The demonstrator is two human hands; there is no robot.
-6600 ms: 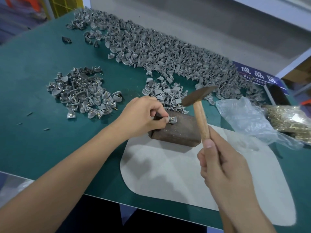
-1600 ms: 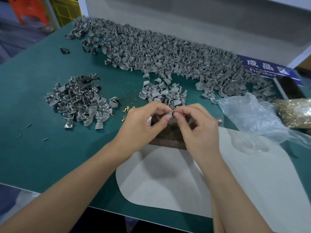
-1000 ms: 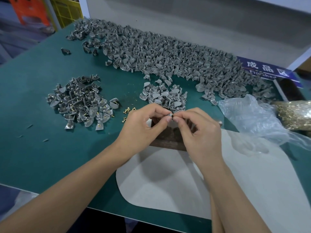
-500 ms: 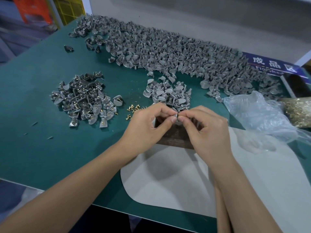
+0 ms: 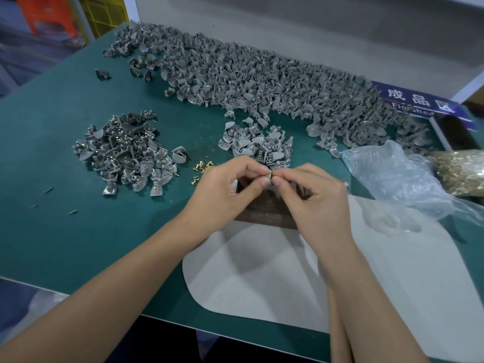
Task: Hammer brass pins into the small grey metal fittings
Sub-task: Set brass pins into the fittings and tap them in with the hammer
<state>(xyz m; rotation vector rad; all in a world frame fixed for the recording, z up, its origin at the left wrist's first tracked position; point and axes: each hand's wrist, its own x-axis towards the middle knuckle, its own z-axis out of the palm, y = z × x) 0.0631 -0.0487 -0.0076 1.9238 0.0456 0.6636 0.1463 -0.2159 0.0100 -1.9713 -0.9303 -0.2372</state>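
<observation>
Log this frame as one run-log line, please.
stage: pin fitting by hand | left hand: pinches grey fitting | right hand: pinches same fitting | over: brown block | hammer: not visible | loose brass pins: on mat

L hand [image 5: 225,189] + R hand [image 5: 311,197] pinch 1 grey fitting [image 5: 268,175] above dark block [image 5: 264,210]; loose brass pins [image 5: 201,170] nearby.

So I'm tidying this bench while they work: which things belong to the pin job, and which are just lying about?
In use:
left hand and right hand, pinching one grey fitting
dark block
loose brass pins
unpinned fittings
pinned pile

Lying about:
plastic bag
blue sign
grey mat
</observation>
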